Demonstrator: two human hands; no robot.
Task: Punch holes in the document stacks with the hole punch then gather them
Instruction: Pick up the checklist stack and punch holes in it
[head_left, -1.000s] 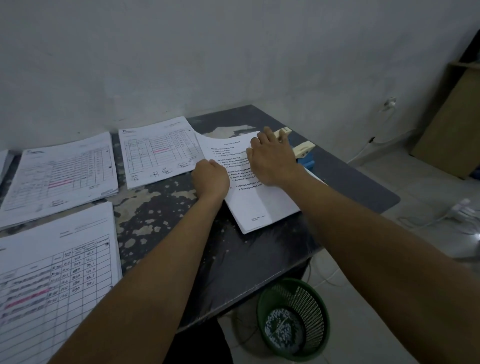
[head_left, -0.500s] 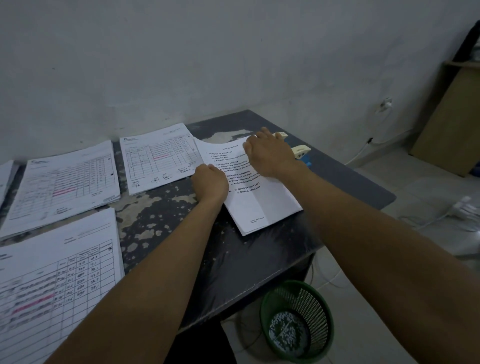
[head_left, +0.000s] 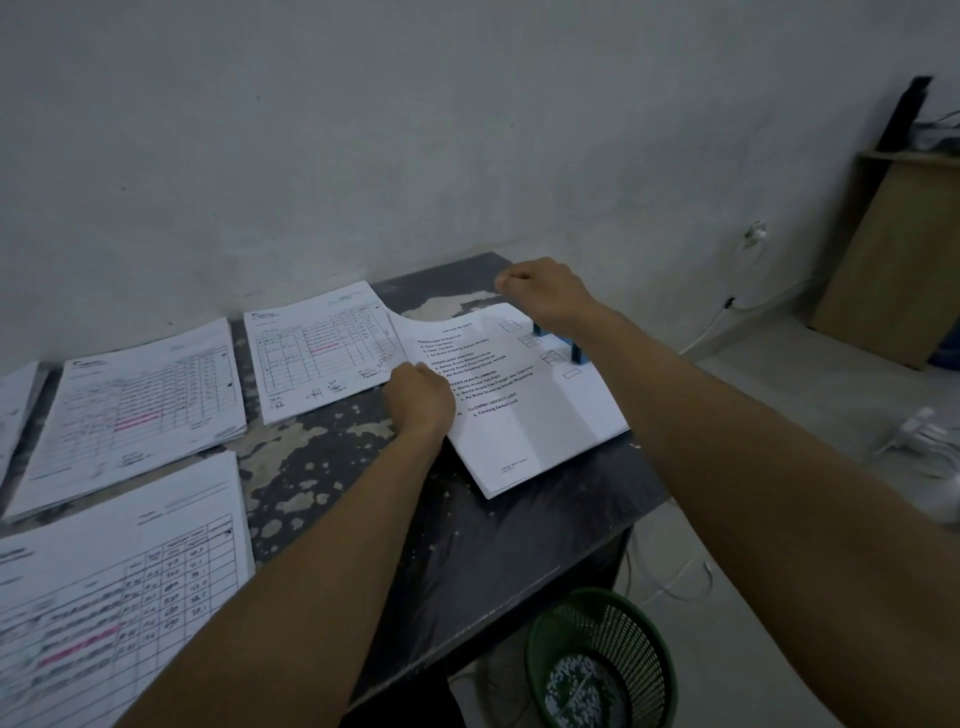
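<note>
Your fingers on the left hand are curled under, knuckles down on the left edge of the text doc stack, pinning it, not gripping anything; the right hand is closed in a loose fist, raised above the stack's far right corner w/ the arm crossing over the hole punch; can't tell whether that fist holds anything, the fingers are hidden behind the knuckles. The punch is only partly visible, a blue bit poking out under your right wrist, at the stack's right edge near the far right corner of the table; can't tell if the paper sits in its slot. The stack lies skewed, its near corner pointing toward the table's right front edge. Other stacks: a table-form stack just left of it at the far edge, its right corner tucked under the text stack; another stack further left; a third stack at the near left; a sliver of one more stack at the far left edge. On the floor below the table's right corner sits a green mesh bin w/ white bits inside.
</note>
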